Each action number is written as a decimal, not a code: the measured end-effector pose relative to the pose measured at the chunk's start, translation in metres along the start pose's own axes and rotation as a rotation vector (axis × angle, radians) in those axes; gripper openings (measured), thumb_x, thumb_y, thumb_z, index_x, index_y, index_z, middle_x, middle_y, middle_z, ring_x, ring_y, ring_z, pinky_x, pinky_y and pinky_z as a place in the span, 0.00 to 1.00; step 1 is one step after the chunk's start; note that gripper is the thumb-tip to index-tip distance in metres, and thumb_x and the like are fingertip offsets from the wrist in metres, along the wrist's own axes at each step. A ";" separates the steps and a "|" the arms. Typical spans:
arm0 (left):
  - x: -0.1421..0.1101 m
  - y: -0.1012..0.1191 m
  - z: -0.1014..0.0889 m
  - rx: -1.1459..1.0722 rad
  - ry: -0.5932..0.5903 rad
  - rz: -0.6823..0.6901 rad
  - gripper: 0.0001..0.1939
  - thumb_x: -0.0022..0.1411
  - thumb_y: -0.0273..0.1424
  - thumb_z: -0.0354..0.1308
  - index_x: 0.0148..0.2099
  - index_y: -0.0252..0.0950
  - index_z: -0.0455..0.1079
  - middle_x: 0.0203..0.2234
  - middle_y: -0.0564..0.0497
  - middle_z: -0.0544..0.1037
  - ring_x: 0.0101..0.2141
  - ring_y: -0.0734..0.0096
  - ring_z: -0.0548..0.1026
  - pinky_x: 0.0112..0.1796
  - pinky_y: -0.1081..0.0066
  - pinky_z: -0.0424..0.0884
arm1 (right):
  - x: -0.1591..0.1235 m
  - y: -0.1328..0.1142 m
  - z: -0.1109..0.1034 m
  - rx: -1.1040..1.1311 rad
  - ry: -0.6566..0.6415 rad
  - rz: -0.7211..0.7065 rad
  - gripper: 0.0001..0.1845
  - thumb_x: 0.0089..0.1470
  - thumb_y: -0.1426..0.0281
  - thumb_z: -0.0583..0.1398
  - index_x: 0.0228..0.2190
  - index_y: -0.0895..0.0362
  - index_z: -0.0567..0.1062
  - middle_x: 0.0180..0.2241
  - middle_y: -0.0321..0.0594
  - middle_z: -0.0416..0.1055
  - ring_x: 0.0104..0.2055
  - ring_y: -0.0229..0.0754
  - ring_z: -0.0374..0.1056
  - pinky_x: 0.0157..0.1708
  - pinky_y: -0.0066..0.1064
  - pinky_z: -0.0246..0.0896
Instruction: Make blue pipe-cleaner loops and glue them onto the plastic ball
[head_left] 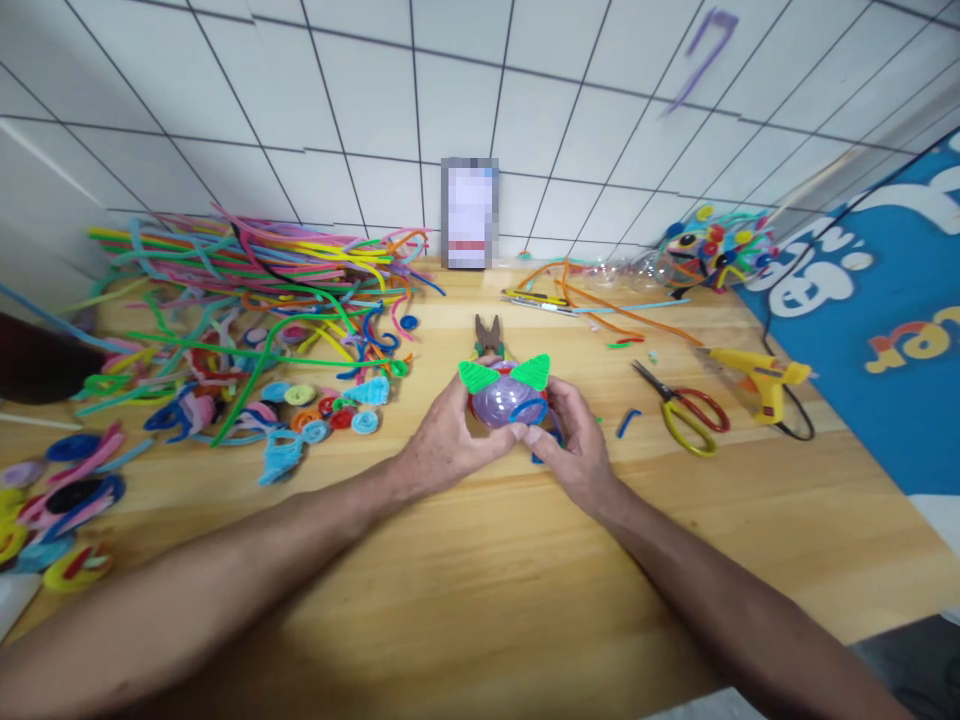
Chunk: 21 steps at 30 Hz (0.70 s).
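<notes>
Between my two hands is a clear, purplish plastic ball (496, 402) with two green pipe-cleaner triangles (546, 372) sticking up from its top. A blue pipe-cleaner loop (529, 411) lies against its front. My left hand (448, 432) wraps round the left side, its thumb reaching to the front. My right hand (576, 440) closes round the right side, thumb tip at the blue loop and beside the left thumb. The fingers behind the ball are partly hidden. Pliers (488, 335) with dark jaws lie just behind the ball.
Pipe cleaners (285, 262) are heaped at the back left, with coiled pieces (302, 395) in front. Scissors (686, 410) and a yellow glue gun (761, 378) lie to the right. A phone (470, 212) leans on the tiled wall. A decorated bottle (712, 250) stands at the back right.
</notes>
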<state>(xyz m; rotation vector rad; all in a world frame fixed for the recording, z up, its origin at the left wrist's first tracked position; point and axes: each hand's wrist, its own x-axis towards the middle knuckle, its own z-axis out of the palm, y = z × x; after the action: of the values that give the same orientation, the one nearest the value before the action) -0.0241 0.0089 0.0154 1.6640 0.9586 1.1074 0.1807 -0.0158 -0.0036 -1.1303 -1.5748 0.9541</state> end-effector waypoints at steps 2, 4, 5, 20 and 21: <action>0.000 -0.001 0.000 0.002 0.003 -0.001 0.38 0.60 0.41 0.72 0.69 0.38 0.65 0.64 0.36 0.75 0.64 0.46 0.74 0.67 0.47 0.68 | 0.000 0.000 0.000 0.002 -0.006 -0.004 0.32 0.62 0.51 0.67 0.62 0.49 0.68 0.61 0.47 0.74 0.62 0.54 0.72 0.64 0.51 0.69; 0.000 -0.001 0.000 0.003 0.004 -0.010 0.38 0.60 0.41 0.72 0.68 0.37 0.66 0.64 0.36 0.74 0.64 0.45 0.73 0.67 0.47 0.68 | 0.001 -0.001 -0.001 0.005 -0.012 -0.018 0.32 0.63 0.51 0.66 0.62 0.49 0.68 0.61 0.47 0.75 0.62 0.54 0.72 0.64 0.50 0.69; 0.000 -0.001 -0.001 -0.001 0.001 -0.014 0.38 0.60 0.41 0.72 0.68 0.37 0.66 0.65 0.36 0.74 0.65 0.45 0.73 0.67 0.47 0.67 | 0.001 -0.001 -0.001 0.006 -0.013 -0.025 0.31 0.64 0.51 0.65 0.62 0.49 0.68 0.61 0.47 0.75 0.62 0.54 0.72 0.63 0.50 0.69; -0.003 0.002 -0.005 -0.195 -0.048 -0.086 0.35 0.69 0.51 0.62 0.69 0.37 0.66 0.65 0.37 0.73 0.65 0.44 0.71 0.69 0.44 0.63 | 0.000 -0.003 0.000 -0.032 -0.016 -0.032 0.32 0.64 0.51 0.65 0.63 0.49 0.68 0.61 0.49 0.74 0.63 0.55 0.71 0.64 0.52 0.68; -0.004 0.002 -0.005 -0.203 -0.048 -0.091 0.35 0.69 0.51 0.62 0.69 0.37 0.66 0.65 0.37 0.73 0.65 0.44 0.71 0.69 0.44 0.63 | 0.000 -0.002 0.000 -0.031 -0.015 -0.034 0.32 0.63 0.51 0.66 0.63 0.50 0.68 0.61 0.49 0.74 0.63 0.55 0.71 0.64 0.52 0.68</action>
<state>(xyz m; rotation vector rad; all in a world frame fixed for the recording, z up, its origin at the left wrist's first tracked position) -0.0297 0.0061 0.0175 1.4627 0.8531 1.0621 0.1802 -0.0167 -0.0014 -1.1161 -1.6208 0.9204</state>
